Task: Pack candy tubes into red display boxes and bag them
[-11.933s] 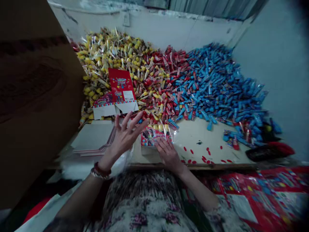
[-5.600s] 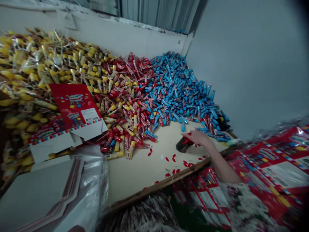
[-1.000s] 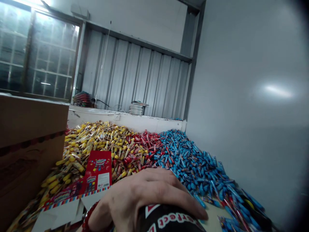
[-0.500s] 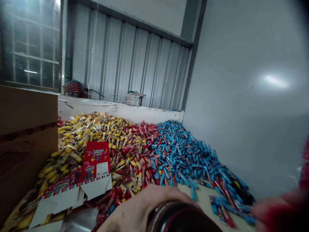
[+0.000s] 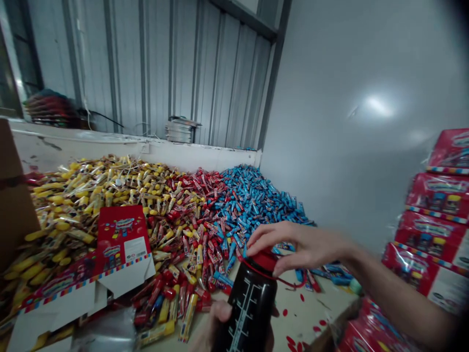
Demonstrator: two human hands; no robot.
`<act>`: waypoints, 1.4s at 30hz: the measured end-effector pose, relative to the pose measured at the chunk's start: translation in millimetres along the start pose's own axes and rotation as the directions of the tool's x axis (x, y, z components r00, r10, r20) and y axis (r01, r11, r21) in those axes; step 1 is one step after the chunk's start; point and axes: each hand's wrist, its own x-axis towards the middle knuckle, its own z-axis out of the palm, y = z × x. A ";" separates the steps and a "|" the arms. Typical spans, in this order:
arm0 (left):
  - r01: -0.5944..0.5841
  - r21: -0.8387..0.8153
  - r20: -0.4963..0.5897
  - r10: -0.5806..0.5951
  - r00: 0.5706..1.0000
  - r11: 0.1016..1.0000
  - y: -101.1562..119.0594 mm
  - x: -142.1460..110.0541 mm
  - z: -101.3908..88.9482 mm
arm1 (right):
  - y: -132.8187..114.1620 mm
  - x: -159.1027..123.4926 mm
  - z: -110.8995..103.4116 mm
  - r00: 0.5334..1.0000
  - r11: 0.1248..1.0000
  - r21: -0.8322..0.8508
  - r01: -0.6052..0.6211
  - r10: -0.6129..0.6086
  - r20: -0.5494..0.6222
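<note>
Head cam: right hand (image 5: 296, 247) on the red cap (image 5: 262, 260) of a black water bottle (image 5: 247, 308), fingers half curled over it; left hand (image 5: 220, 325) round the base (fingers mostly hidden). Shrink-wrapped red packs (image 5: 436, 195) stacked at right, candy heaps (image 5: 176, 205) and an open carton blank (image 5: 122, 239) lying unpacked.

Bench (image 5: 311, 318), set against the back wall (image 5: 205, 83) and side wall (image 5: 366, 161). Heaps of wrapped sweets (image 5: 176, 230) cover its back and left; a flattened carton (image 5: 122, 244) lies on them, left of centre. A cardboard box (image 5: 10, 205) stands at far left. Stacked wrapped packs (image 5: 436, 215) stand beyond the right edge. A bottle (image 5: 249, 308), front centre, sits between the left hand (image 5: 220, 322) and right hand (image 5: 300, 244).
</note>
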 end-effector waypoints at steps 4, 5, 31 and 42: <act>0.066 0.124 -0.207 -0.039 0.978 0.990 3.1 -2.8 -22.3 | 30.3 9.6 15.8 0.976 0.977 0.009 -0.213 0.213 -0.042; 0.047 0.260 -0.233 0.015 0.972 0.964 7.6 -2.4 -28.4 | 34.2 11.4 20.1 0.968 0.969 0.010 -0.248 0.248 -0.033; 0.251 0.883 -0.406 0.378 0.832 0.397 -15.7 -9.6 -104.4 | 72.7 13.3 110.2 0.918 0.930 -0.066 -0.362 0.344 -0.197; 0.374 0.922 -0.255 0.568 0.782 -0.100 -57.1 15.4 -129.3 | 116.6 -0.2 192.0 0.473 0.521 0.152 -0.840 0.840 -0.267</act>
